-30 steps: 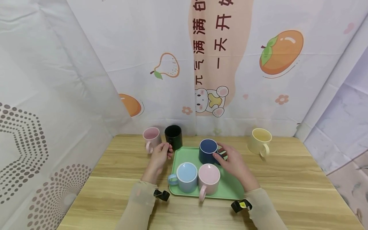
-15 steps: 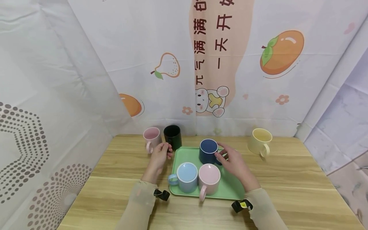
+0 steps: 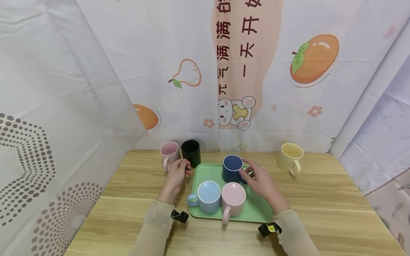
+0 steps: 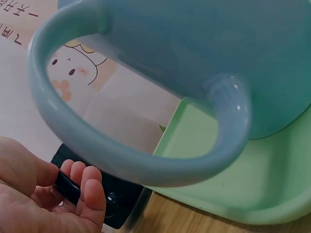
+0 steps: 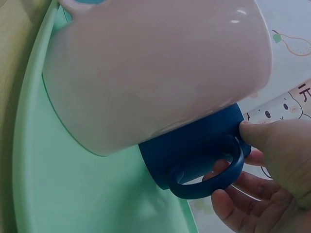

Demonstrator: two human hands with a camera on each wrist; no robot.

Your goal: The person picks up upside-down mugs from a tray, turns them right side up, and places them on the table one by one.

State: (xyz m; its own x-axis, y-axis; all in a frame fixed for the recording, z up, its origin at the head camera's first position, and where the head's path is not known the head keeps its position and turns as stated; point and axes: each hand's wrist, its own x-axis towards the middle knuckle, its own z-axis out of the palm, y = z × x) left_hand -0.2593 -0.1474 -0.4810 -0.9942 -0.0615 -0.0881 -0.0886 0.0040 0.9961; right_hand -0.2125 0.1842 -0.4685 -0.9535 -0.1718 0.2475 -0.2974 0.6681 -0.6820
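Observation:
My left hand [image 3: 177, 174] pinches the handle of a black mug [image 3: 191, 153], which stands upright just off the tray's back left corner. In the left wrist view, thumb and curled fingers close round that black handle. On the green tray [image 3: 205, 170], toward its back, stands a dark blue mug [image 3: 232, 169]. My right hand [image 3: 260, 179] holds it by the handle; in the right wrist view the thumb is near the rim and fingers curl round the blue handle [image 5: 214, 187]. A light blue mug [image 3: 209, 199] and a pink mug [image 3: 233, 201] stand side by side at the tray's front.
Another pink mug [image 3: 170, 153] stands close to the left of the black one, partly behind my left hand. At the back right is a yellow mug [image 3: 289, 158] on the wooden table [image 3: 320, 206]. A printed cloth [image 3: 192, 113] hangs behind the table.
The black mug has shifted slightly left, closer to the pink mug behind it, with my left hand on its handle. My right thumb has moved slightly; the dark blue mug stays in place.

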